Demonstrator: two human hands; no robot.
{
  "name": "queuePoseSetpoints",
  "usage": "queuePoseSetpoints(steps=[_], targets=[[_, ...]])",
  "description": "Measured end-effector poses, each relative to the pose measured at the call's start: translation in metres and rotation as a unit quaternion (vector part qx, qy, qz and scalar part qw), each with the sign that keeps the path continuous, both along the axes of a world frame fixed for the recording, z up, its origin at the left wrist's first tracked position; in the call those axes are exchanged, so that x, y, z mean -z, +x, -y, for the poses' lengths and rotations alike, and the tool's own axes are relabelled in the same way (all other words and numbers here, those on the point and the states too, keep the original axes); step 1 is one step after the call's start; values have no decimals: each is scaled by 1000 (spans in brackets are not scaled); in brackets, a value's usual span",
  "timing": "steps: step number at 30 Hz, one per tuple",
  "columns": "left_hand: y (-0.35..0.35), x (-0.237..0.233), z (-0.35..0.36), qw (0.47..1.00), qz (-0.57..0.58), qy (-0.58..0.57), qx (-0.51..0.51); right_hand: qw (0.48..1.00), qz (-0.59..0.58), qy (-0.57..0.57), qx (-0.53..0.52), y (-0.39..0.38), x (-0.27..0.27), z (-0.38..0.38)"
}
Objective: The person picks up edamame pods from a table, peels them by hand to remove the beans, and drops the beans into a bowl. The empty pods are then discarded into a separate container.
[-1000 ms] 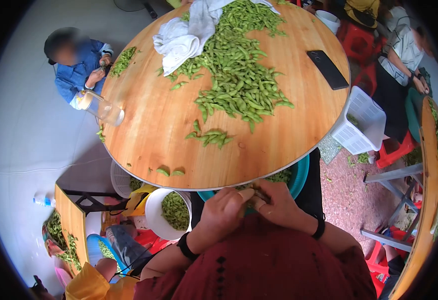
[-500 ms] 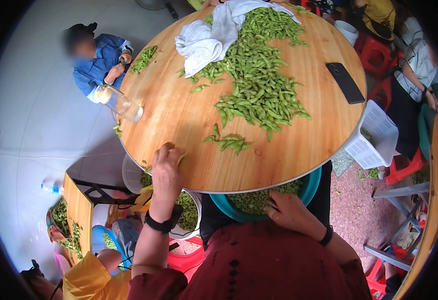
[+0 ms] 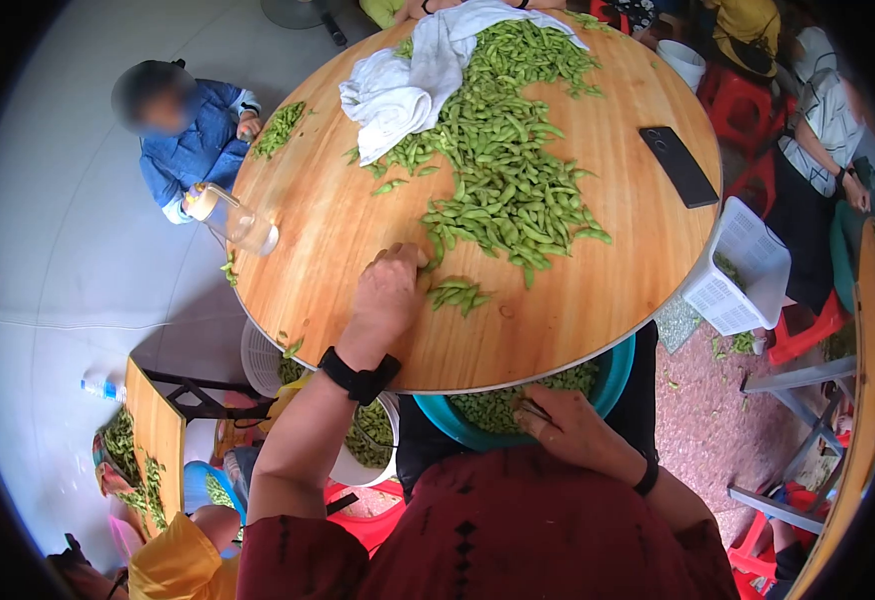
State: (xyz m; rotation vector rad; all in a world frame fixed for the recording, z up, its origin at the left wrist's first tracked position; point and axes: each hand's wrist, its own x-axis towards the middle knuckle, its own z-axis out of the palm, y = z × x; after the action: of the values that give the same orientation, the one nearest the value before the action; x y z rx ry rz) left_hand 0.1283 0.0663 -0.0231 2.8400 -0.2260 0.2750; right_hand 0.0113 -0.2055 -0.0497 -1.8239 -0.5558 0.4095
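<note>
My left hand (image 3: 390, 290), with a black band on its wrist, reaches over the round table. Its curled fingers close on green soybean pods at the near edge of the pile (image 3: 508, 180); the fingertips are partly hidden. A few loose pods (image 3: 458, 295) lie just right of it. My right hand (image 3: 568, 430) is low at the table's front edge, above a teal basin (image 3: 618, 380) of shelled green beans (image 3: 488, 408). Its fingers are closed around a small dark, thin object that I cannot make out.
On the wooden table (image 3: 338, 220) are a white cloth (image 3: 398, 95), a black phone (image 3: 678, 165) and a clear jug (image 3: 238, 220). A white bucket (image 3: 388, 440) with pods stands below left. A white basket (image 3: 743, 270) is at the right. A person in blue (image 3: 193, 140) sits at the left.
My left hand has moved from the table's near left edge forward and right to the loose pods. My right hand stays over the basin with small finger movement.
</note>
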Motion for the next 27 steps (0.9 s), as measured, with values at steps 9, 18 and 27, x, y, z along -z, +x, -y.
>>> queuePoseSetpoints(steps=[9,18,27], targets=[[-12,-23,13,987,82,-105,92,998,-39,46,25,2,-11,-1],[-96,-37,66,930,-85,-299,195,978,-138,155,28,14,-30,-4],[-106,-43,68,948,-51,-258,180,997,46,54,26,11,-20,-5]])
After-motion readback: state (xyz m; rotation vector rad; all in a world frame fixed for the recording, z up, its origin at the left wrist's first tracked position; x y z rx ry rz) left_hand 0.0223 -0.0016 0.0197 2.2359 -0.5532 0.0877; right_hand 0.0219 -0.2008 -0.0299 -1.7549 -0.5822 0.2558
